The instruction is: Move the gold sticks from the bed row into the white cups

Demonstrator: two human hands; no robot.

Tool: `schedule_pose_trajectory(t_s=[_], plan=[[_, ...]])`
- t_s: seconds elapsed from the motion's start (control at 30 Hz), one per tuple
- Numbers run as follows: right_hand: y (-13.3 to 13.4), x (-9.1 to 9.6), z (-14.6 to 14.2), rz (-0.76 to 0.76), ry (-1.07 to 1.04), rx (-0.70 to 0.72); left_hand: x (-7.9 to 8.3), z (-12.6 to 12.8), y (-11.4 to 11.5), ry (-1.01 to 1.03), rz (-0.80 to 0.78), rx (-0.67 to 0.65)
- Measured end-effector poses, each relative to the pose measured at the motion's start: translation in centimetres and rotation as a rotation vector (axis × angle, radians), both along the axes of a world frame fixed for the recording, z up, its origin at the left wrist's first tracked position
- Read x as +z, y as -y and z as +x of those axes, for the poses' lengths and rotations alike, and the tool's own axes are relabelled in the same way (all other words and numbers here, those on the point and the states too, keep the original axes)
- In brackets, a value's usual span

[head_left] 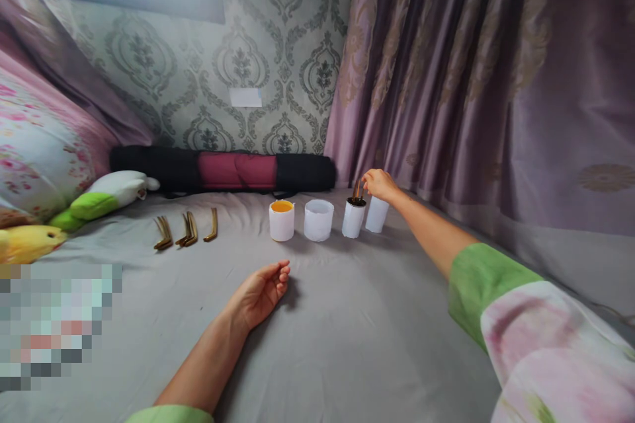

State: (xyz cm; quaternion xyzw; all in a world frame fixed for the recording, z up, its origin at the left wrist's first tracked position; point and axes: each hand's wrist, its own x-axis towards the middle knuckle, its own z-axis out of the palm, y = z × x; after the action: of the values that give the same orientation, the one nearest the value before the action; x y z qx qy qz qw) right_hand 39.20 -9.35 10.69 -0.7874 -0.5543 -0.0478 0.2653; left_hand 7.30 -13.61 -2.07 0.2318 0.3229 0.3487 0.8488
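Four white cups stand in a row on a grey bedsheet (347, 330). The left cup (281, 220) has an orange inside, beside it is a plain cup (318, 219). My right hand (380, 184) reaches over the third cup (353, 217), fingers pinched on a thin brown-gold piece (357, 190) that stands in its dark mouth. A fourth cup (377, 214) sits just behind. My left hand (262, 292) rests palm up on the sheet, fingers loosely curled, holding nothing. Several gold curved pieces (186, 231) lie on the sheet at the left.
A black and maroon rolled bag (223, 170) lies along the patterned wall. Purple curtains (486, 79) hang at the right. A green-white plush (106, 193), a yellow plush (24, 242) and a floral pillow (34, 145) sit at the left.
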Motion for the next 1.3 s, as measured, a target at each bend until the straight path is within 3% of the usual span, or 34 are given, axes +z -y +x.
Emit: schedule_pose_trajectory(t_s=[0.43, 1.3], plan=[[-0.2, -1.0, -0.2, -0.042, -0.001, 0.021, 0.0, 0.1, 0.0, 0.006, 0.007, -0.001], [-0.5, -2.3, -0.3, -0.038, -0.117, -0.088, -0.2, 0.1, -0.1, -0.001, 0.011, -0.003]])
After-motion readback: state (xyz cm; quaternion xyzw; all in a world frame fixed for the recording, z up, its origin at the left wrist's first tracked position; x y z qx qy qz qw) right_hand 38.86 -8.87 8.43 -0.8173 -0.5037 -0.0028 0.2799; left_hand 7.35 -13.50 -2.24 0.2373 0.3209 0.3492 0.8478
